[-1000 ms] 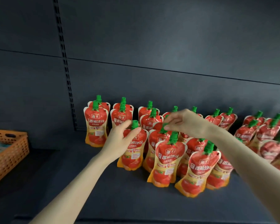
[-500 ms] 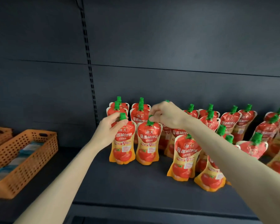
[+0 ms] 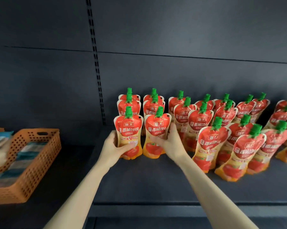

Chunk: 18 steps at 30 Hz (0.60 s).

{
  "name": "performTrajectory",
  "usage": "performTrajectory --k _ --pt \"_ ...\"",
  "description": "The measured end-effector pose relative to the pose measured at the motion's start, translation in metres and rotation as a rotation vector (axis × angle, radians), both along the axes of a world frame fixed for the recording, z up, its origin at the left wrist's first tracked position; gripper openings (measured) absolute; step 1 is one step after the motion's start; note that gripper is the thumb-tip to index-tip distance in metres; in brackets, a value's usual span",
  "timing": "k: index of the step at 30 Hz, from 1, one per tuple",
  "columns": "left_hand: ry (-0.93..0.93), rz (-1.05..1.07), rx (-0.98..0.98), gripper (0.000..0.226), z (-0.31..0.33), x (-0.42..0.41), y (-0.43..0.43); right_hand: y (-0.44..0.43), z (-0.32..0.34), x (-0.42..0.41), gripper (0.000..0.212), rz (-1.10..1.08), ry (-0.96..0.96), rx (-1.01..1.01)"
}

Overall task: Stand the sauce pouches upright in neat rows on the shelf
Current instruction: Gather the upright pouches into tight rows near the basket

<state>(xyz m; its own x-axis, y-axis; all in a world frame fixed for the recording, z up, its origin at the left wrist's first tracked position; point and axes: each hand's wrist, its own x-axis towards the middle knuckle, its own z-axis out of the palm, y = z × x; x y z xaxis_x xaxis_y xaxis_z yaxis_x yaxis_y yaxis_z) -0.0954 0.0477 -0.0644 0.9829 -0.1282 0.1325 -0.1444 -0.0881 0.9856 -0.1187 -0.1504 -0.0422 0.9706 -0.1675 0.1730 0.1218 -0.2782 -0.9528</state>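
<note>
The left pouch (image 3: 128,128) is clasped at its waist by the left hand (image 3: 112,147), the next pouch (image 3: 156,128) by the right hand (image 3: 170,143). Both are held upright on the shelf (image 3: 147,184), fronting the two leftmost rows. Other pouches (image 3: 208,142) are seen leaning at right, a basket (image 3: 32,179) at left

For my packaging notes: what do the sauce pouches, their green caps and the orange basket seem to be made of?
Pouches: likely flexible plastic film with a glossy finish; light glints on the red print, and the edges curve softly. Green caps: probably hard plastic, one even colour, duller than the film. Orange basket: seemingly moulded plastic, matt, with regular rows of holes and a handle slot.
</note>
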Motion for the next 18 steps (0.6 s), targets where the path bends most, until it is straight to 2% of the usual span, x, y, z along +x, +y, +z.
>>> performTrajectory --k 4,9,18 --pt "-0.016 0.023 -0.023 0.041 -0.015 0.004 -0.002 0.007 -0.034 0.001 0.045 -0.014 -0.004 0.031" --pt "-0.057 0.054 0.007 0.029 -0.020 0.026 -0.007 0.006 -0.037 0.020 0.037 -0.057 -0.064 0.059" --pt "-0.080 0.131 0.068 0.032 -0.034 0.036 -0.011 0.003 -0.047 0.030 0.040 -0.061 -0.005 0.056"
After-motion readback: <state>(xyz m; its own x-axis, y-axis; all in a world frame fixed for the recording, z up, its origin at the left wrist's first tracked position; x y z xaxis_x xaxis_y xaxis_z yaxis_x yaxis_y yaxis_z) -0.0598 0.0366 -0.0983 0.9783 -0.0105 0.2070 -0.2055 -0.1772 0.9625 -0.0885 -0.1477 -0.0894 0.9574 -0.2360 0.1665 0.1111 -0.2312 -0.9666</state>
